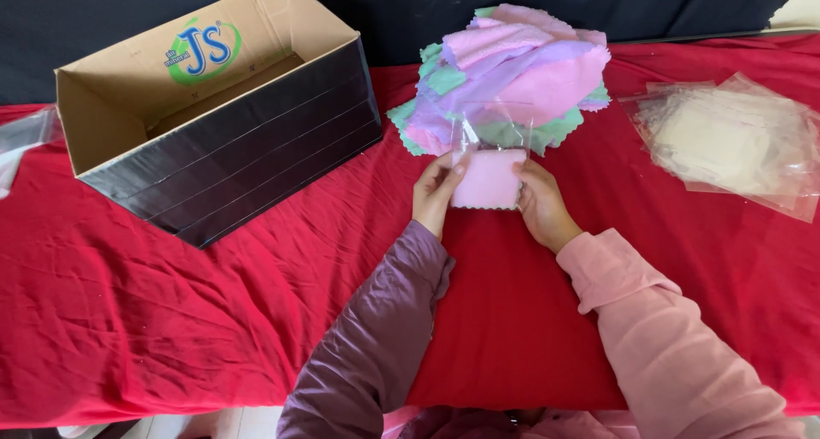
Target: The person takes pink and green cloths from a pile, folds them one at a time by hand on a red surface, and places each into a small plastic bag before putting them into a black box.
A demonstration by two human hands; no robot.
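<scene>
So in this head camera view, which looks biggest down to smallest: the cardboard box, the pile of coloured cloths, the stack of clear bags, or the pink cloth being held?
1. Cardboard box
2. Pile of coloured cloths and stack of clear bags: they look about alike, so no ranking between them.
3. Pink cloth, held between the left hand and right hand

Glossy clear plastic sleeve point(493, 144) over matt pink cloth point(489, 179); wrinkled red fabric tablecloth point(171, 302); matt cardboard box point(213, 106).

Folded pink cloth point(488, 179), seemingly inside clear bag point(494, 131).
</scene>
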